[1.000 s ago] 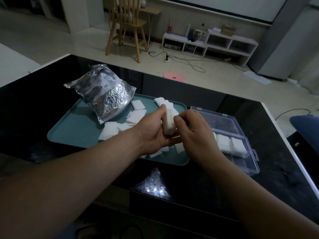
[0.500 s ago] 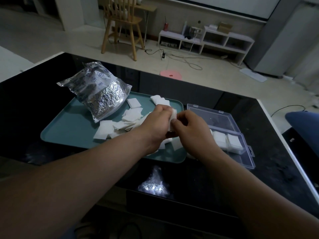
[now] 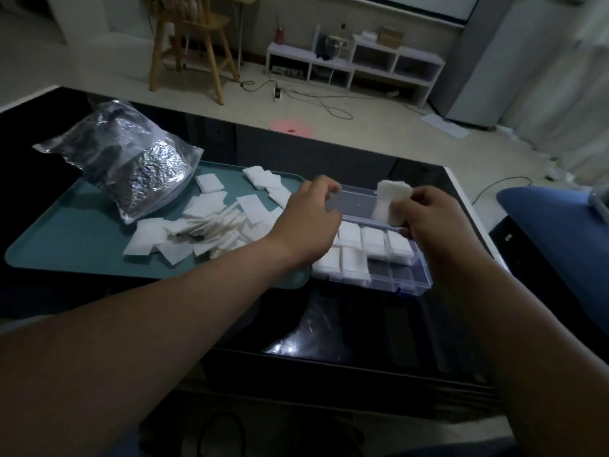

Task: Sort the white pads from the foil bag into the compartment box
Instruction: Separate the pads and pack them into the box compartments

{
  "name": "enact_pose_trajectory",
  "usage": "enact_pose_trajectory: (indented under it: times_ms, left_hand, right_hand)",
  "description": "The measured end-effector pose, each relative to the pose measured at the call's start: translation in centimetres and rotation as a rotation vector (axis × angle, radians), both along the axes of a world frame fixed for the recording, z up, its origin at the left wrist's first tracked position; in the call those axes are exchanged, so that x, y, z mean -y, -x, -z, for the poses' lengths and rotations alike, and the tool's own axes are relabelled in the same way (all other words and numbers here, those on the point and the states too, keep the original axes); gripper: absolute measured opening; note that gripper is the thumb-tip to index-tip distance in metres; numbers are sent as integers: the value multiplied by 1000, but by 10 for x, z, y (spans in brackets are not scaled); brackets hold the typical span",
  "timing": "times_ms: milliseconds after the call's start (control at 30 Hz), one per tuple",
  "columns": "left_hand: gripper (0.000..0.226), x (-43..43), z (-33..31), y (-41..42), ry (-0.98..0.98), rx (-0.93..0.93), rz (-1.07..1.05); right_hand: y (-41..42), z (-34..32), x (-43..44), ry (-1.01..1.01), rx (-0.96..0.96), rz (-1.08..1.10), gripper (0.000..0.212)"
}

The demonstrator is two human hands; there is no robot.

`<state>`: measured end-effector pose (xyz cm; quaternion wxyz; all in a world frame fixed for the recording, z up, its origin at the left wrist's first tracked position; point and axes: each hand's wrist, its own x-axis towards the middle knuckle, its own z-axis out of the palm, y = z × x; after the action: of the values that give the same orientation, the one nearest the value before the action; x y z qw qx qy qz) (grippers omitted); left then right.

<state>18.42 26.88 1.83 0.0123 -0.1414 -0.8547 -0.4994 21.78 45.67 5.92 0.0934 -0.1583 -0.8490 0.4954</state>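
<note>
White fibrous pads (image 3: 391,202) pinched by right hand (image 3: 431,221) above clear box (image 3: 413,285).

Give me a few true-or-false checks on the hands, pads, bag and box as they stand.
The right hand holds a stack of white pads over the open compartment box. True.
The foil bag lies on the floor. False: it lies on the teal tray.
Every compartment is filled. False: the near right ones are empty.
Loose pads lie on the tray. True.
</note>
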Motion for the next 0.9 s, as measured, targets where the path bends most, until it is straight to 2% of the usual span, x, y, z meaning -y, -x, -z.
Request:
enact_pose_trajectory:
  times_ms: [167, 267, 333, 433, 567, 767, 900]
  left_hand:
    - [36, -22, 24, -16, 510, -214, 285]
    - [41, -30, 32, -20, 791, -360, 299]
    - [47, -33, 32, -22, 885, -458, 257]
    - [43, -38, 35, -25, 882, -535, 294]
    - [38, -38, 43, -26, 884, -478, 366]
    - [21, -41, 46, -27, 777, -441, 315]
    - [17, -42, 47, -27, 768, -410, 299]
  right_hand:
    - [-15, 15, -28, -55, 61, -17, 22]
    - [-18, 20, -37, -125, 97, -68, 22]
    - [-18, 25, -40, -178, 140, -96, 24]
    - [-18, 33, -44, -258, 180, -122, 29]
    - [-13, 39, -47, -310, 212, -140, 26]
    - [-7, 49, -42, -463, 217, -145, 22]
    - [-4, 51, -35, -480, 281, -195, 22]
